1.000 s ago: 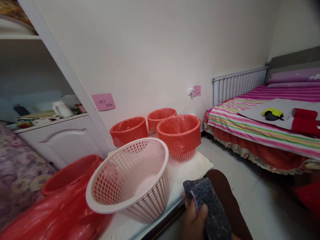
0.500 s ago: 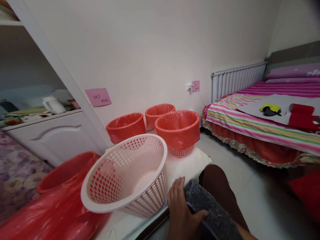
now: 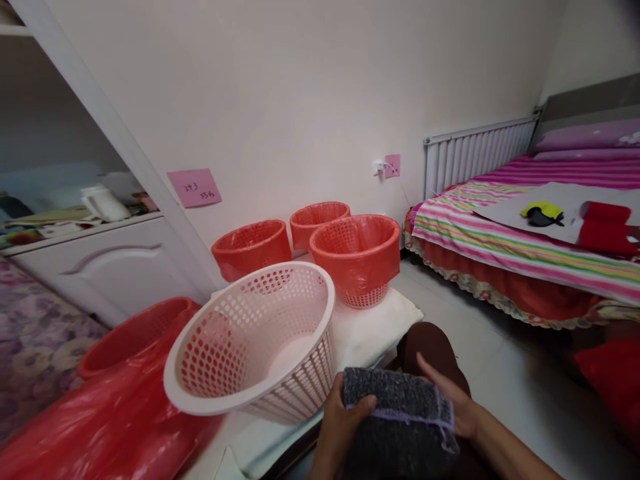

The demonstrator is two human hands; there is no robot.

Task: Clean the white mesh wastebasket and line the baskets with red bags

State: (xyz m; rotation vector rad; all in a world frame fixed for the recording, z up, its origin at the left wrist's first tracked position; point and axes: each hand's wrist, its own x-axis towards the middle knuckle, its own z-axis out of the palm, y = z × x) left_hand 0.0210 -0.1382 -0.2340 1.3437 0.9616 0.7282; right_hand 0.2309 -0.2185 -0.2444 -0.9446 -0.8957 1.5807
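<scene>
Holding hands: left hand (image 3: 345,420) has the dark grey cloth (image 3: 393,390) clasped, thumb over its upper face, the other fingers mostly hidden; right hand (image 3: 460,407) lies against the opposite end, fingers partly behind it; whether that second grip is closed, I cannot tell.
Dark grey cloth: held over the lap, just beside the near edge of the surface (image 3: 363,337); outside the pale pink basket (image 3: 270,320) and to its right.
Purple stitched edge (image 3: 395,417): now runs crosswise, facing the camera; half a second ago the cloth slanted down to the right with the left hand spread along it; it has since been turned.
Right end: the right hand has come into plain sight here; the bundle is touched at both ends, which probably makes it steadier and easier to control.
Loose threads (image 3: 450,441): hanging at the right corner; these could snag on a finger.
Red-lined baskets (image 3: 357,270): three near the wall, behind the pale pink one; unchanged.
</scene>
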